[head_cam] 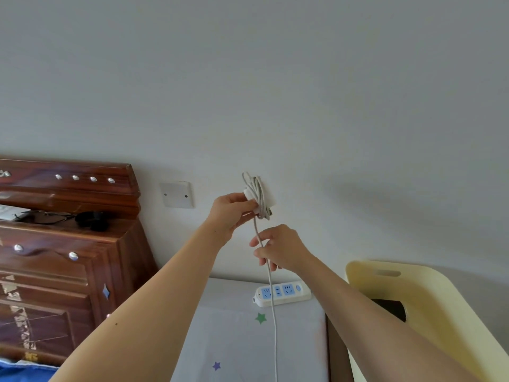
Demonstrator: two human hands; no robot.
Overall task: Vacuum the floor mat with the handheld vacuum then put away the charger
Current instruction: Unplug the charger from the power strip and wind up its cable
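A dark wooden cabinet [63, 244] is seen at the left, with a blank wall plate [176, 194] beside it. The white charger [250, 194], cable coiled round it, is gripped in the left hand [230, 210] near the wall. Just below, the loose cable [272, 312] is pinched by the right hand [278, 249], the hands being apart, and hangs past a power strip [282, 293].

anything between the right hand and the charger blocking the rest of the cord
Nothing visible. The left hand grips the charger, partly wrapped; the right hand holds the loose cord just below, with only that cord between them.
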